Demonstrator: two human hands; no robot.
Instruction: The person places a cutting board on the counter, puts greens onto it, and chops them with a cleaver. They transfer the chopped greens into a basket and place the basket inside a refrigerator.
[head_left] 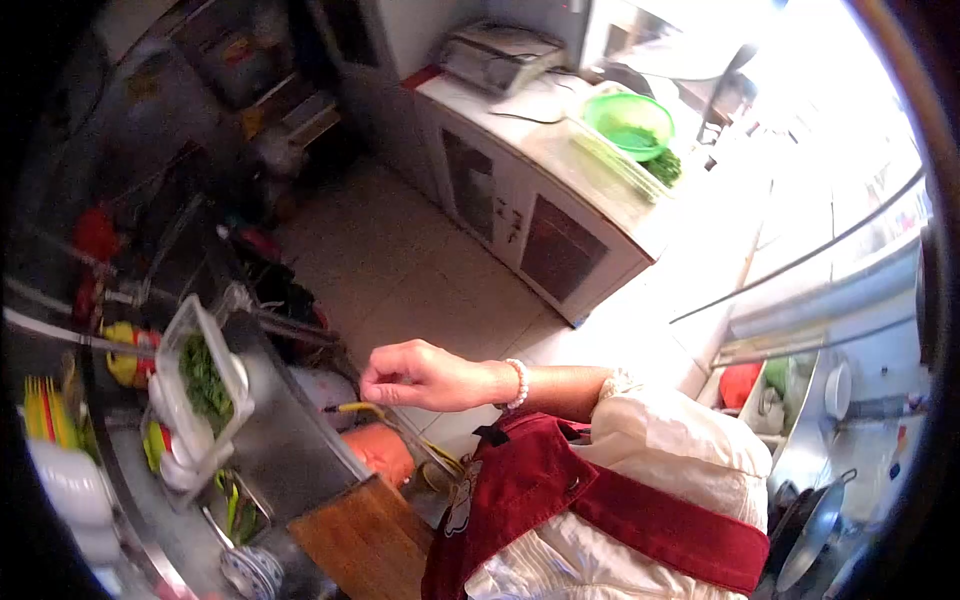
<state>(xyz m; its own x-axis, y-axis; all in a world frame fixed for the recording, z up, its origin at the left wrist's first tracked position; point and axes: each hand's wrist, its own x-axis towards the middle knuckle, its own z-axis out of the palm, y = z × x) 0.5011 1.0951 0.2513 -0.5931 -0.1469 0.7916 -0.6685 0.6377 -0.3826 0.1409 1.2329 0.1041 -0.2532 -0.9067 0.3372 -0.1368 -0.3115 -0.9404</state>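
My right hand point(425, 377) hangs in mid-air near the middle of the view, with a beaded bracelet point(520, 383) on the wrist. Its fingers are curled into a loose fist, and no object shows in them. Below and left of it are an orange-red rounded item point(380, 455) and a yellow hose point(362, 408), both apart from the hand. A wooden board point(365, 540) lies at the counter's near edge. Farther left stands a whitish plastic container point(236, 372) with leafy greens point(204, 383) inside. My left hand is out of view.
Long green peppers point(238, 510), a patterned bowl point(252, 572) and stacked white bowls point(75, 490) are on the left metal counter point(275, 425). Across the tiled floor point(400, 240), a cabinet point(540, 215) carries a green basin point(628, 118) and a boxy appliance point(500, 57). Pans point(815, 535) sit at lower right.
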